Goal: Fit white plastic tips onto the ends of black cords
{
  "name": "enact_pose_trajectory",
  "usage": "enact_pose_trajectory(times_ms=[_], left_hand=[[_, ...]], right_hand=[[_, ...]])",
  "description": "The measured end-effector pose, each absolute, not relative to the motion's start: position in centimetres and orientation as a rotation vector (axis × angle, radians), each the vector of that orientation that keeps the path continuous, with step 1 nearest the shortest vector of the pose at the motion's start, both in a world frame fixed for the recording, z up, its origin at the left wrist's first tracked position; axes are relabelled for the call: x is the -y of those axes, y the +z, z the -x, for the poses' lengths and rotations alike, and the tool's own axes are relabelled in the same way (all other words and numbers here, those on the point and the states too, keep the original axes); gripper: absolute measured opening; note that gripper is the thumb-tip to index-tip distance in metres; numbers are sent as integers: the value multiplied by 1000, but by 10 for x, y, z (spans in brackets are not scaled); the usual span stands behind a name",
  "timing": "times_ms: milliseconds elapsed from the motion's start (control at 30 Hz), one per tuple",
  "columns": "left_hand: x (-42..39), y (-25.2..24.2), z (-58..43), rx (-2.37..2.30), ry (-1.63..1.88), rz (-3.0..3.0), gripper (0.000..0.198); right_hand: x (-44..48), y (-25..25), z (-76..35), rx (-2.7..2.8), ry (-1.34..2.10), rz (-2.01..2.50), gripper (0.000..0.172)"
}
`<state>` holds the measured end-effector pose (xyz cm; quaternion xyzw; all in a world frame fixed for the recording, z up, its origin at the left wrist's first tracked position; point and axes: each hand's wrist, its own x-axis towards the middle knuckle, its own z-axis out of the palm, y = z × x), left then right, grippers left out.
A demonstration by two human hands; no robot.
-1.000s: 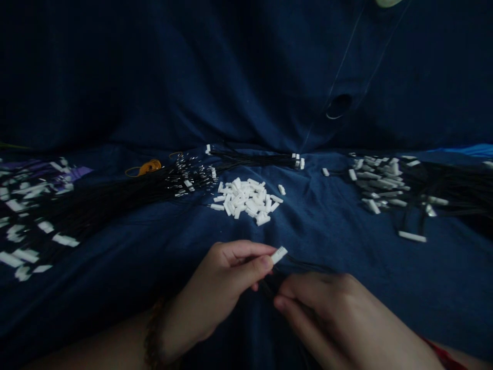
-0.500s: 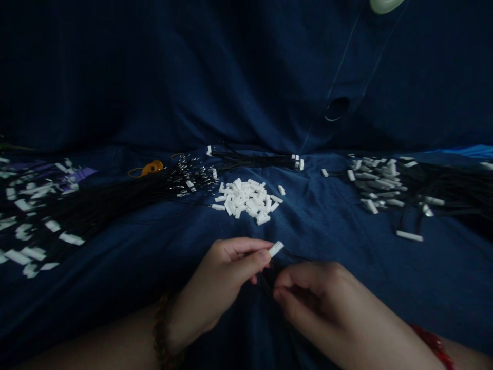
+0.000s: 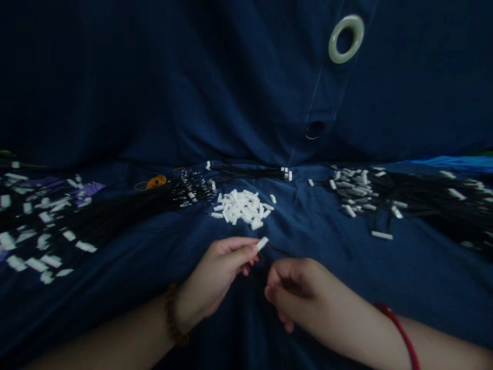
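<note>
My left hand (image 3: 215,275) pinches a small white plastic connector (image 3: 262,243) between thumb and forefinger, low in the middle of the view. Thin black wires run from the connector down toward my right hand (image 3: 296,288), whose fingers are curled shut just to the right of it; what they grip is too dark to make out. Beyond both hands lies a small heap of loose white connectors (image 3: 242,206) on the dark blue cloth (image 3: 316,241).
A long bundle of black wires with metal tips (image 3: 127,208) lies at the left beside an orange band (image 3: 154,182). Wired white connectors are spread at the far left (image 3: 38,231) and at the right (image 3: 358,192). A pale ring (image 3: 345,39) hangs on threads above.
The view has tilted up, so the pale ring now shows in full. Both hands have drawn a little nearer to me, and the right hand's fingers have curled tighter.
</note>
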<state>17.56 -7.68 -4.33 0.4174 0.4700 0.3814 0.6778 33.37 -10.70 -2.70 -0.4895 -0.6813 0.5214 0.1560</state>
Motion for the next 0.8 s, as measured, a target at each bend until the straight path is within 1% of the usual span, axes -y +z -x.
enact_pose_trajectory(times_ms=[167,367,500,567,667,700,767,800], left_hand=[[77,-43,-176,-1055,864,-938,16],[77,-43,-176,-1061,854,-934,18],[76,-45,-175,-1032,861,-938,16],[76,-45,-175,-1025,864,-933,15],[76,-45,-175,-1040,872,-920,15],[76,-45,-175,-1045,877,-913,15],[76,-46,-175,-1045,888,-885,14],[76,-46,-174,-1042,892,-870,15]], right_hand=[[106,-33,-332,1960,1428,1415,19],[104,-30,-333,1919,1529,1373,18],[103,-29,-336,1940,1443,1358,19],[102,-29,-336,1932,1425,1366,17],[100,-27,-336,1805,1536,1402,9],[100,-25,-336,1737,1601,1405,11],[101,-19,-337,1607,1731,1371,23],[102,-15,-338,1550,1825,1327,25]])
